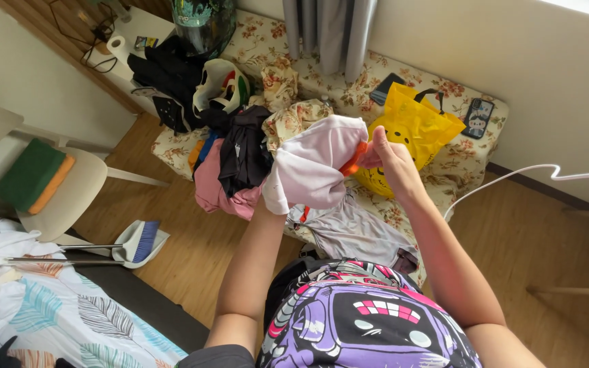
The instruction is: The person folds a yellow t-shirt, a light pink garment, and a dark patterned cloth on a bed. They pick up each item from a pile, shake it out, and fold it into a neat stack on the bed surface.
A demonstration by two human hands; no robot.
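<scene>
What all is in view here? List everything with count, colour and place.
garment: one, white with orange trim, held in both hands
clothes pile: one, pink, black and floral, left on the bench
bag: one, yellow, on the bench
bench: one, floral cover, by the wall
phones: two, dark, on the bench
chair: one, white with green cushion, left
dustpan with brush: one, floor
left hand: hidden under the garment
right hand: gripping the garment

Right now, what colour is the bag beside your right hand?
Bright yellow bag with dark handles, best in the head view.
</scene>
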